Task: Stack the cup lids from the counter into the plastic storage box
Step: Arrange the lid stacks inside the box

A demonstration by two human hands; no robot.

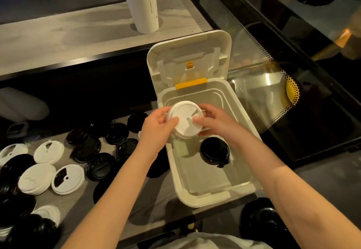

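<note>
On the counter [78,205] at the far left, many lids are left unsorted: white lids [48,152] are scattered among a larger spread of black lids [99,165], several of them overlapping. Further right, the left hand [156,129] is curled on the near rim of a held lid [185,120], white, with the thumb laid on its top face. The right hand [216,123] is closed on the opposite rim in the same manner, so the piece is gripped between both hands over the far-left part of the storage box [197,198]. A black lid [214,152] is seen on the box floor, and the hinged cover [187,53] is stood open at the back.

The task is judged to be barely begun: little has been put away, and most of the lids remain on the counter.

Whether the held lid is one piece or several nested cannot be told, and the same is true of the black lid in the box. The lids at the lower left are cut off by the frame edge, and others are hidden under the left forearm. A dark round shape [261,219] at the lower right cannot be identified.
</note>
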